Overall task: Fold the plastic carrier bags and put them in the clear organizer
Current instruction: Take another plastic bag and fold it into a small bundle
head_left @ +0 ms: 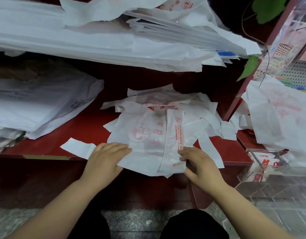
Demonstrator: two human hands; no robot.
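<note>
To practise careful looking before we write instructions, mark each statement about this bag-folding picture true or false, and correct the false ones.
1. The left hand lies flat on the carrier bag. True.
2. That bag is plain white. False: it carries red print.
3. The clear organizer stands to the person's right, with folded bags in it. True.
4. The right hand hangs clear of the bag. False: its fingers curl on the bag's folded strip.
5. The shelf is blue. False: it is red.
</note>
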